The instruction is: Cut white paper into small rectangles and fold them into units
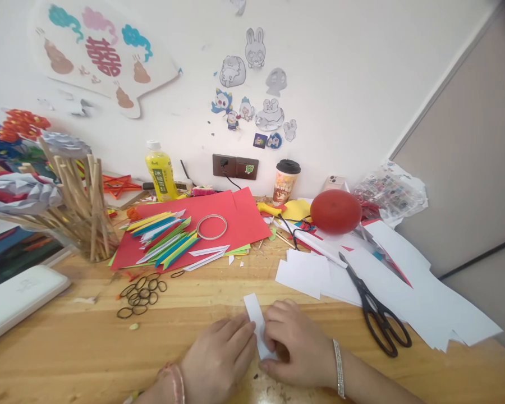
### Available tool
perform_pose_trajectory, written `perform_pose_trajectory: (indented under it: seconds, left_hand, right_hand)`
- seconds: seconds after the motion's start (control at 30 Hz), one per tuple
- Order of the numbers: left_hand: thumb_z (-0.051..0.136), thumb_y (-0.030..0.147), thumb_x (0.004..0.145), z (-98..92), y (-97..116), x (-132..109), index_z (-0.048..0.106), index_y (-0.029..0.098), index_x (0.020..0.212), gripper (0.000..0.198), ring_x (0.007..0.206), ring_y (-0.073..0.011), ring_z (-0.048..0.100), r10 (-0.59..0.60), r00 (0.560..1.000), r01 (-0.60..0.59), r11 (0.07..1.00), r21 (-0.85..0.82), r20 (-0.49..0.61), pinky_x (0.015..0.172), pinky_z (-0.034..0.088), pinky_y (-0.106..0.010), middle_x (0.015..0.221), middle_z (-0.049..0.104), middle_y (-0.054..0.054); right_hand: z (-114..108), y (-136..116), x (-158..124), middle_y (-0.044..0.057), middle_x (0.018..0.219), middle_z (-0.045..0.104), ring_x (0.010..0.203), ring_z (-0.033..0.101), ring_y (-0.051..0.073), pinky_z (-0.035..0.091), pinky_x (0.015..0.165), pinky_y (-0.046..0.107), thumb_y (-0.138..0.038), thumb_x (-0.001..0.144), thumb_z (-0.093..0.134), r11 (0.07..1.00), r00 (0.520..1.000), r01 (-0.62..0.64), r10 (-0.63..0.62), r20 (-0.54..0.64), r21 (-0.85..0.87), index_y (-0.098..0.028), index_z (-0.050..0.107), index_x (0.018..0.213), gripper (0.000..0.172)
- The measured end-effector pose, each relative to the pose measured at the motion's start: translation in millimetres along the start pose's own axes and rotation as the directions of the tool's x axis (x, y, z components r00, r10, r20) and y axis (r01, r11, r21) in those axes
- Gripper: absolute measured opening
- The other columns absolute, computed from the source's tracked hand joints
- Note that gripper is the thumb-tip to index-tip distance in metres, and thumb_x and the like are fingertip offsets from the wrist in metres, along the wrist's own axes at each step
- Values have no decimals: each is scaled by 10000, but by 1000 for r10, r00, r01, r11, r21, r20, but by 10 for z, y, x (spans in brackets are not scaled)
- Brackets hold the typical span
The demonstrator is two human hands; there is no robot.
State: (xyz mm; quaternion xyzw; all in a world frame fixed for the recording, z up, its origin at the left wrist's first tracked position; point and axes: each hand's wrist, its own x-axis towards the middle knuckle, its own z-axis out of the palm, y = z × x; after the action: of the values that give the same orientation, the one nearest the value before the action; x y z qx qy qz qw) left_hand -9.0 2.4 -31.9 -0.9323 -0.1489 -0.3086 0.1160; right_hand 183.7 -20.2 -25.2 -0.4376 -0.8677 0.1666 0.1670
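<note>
A narrow white paper strip (pixel 255 315) lies on the wooden table, slanting between both hands. My left hand (pixel 222 354) rests at its left edge, fingers pressed together and fingertips on the paper. On the strip's right side, my right hand (pixel 297 342) has curled fingers, with the thumb near the lower end, holding the paper. Beyond them, folded coloured strips (pixel 168 238) and a clear ring (pixel 211 226) lie on red paper (pixel 248 221). Black scissors (pixel 376 308) lie on white sheets to the right.
Black rubber bands (pixel 142 294) are left of centre. Square white papers (pixel 305 272) lie ahead. Farther back stand a yellow bottle (pixel 160 173), a lidded cup (pixel 285 182) and a red balloon (pixel 335 211). Wooden sticks (pixel 93 207) fill a clear container at left.
</note>
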Motion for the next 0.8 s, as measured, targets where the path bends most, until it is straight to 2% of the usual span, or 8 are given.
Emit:
perform_pose_trajectory:
  seconds: [0.07, 0.2, 0.3, 0.4, 0.6, 0.7, 0.8]
  left_hand:
    - [278, 127, 892, -7, -1, 7, 597, 121, 857, 321, 807, -182, 589, -3, 1000, 3, 1000, -15, 3, 643, 494, -282, 821, 657, -78]
    - [267, 149, 899, -29, 10, 46, 602, 105, 850, 342, 768, -181, 594, 1, 999, -4, 999, -54, -51, 647, 492, -285, 759, 658, -73]
    - [259, 127, 898, -47, 23, 66, 606, 99, 838, 353, 811, -181, 592, 14, 997, -18, 999, -50, -80, 696, 482, -283, 763, 662, -76]
    - [273, 106, 891, -58, 31, 58, 611, 97, 879, 339, 873, -181, 585, 28, 997, -30, 999, -31, -71, 725, 473, -273, 820, 673, -78]
    - [324, 94, 866, 13, 44, 8, 615, 113, 900, 293, 873, -195, 592, 22, 998, -22, 1000, -12, -56, 741, 475, -310, 844, 674, -65]
    - [371, 67, 833, 88, 54, -15, 605, 116, 938, 261, 885, -197, 589, -3, 1000, 3, 1000, 20, -17, 769, 471, -327, 865, 667, -64]
    - [409, 90, 828, 139, 59, -41, 601, 135, 935, 224, 941, -205, 567, -15, 1000, 15, 1000, 11, 16, 816, 453, -345, 915, 654, -62]
  right_hand:
    - [-4, -15, 0, -27, 703, 485, 711, 440, 146, 309, 682, 284, -323, 631, 676, 1000, 1000, -11, 11, 8, 12, -198, 475, 676, 241]
    - [-7, -67, -6, 0, 824, 531, 768, 446, 181, 319, 711, 311, -478, 524, 718, 995, 996, -89, 88, 8, 36, -204, 476, 812, 466]
    - [-20, -110, -13, 1, 819, 527, 761, 443, 177, 322, 697, 304, -355, 596, 671, 991, 991, -129, 129, 21, 25, -206, 462, 811, 335]
    - [-57, -120, -15, -13, 760, 518, 715, 444, 155, 333, 670, 281, -222, 630, 614, 984, 990, -143, 142, 21, 101, -205, 443, 778, 226]
    - [-132, -56, -6, -18, 739, 534, 692, 478, 136, 372, 682, 263, -204, 711, 565, 946, 997, -79, 79, 13, 316, -206, 494, 853, 158]
    - [-165, -20, -7, -6, 728, 538, 704, 489, 139, 392, 690, 264, -155, 753, 498, 947, 999, -44, 35, 34, 319, -208, 547, 894, 158]
    - [-228, 27, -30, 16, 777, 566, 755, 505, 152, 412, 720, 280, -180, 765, 512, 951, 999, -18, 1, 52, 308, -200, 575, 920, 169]
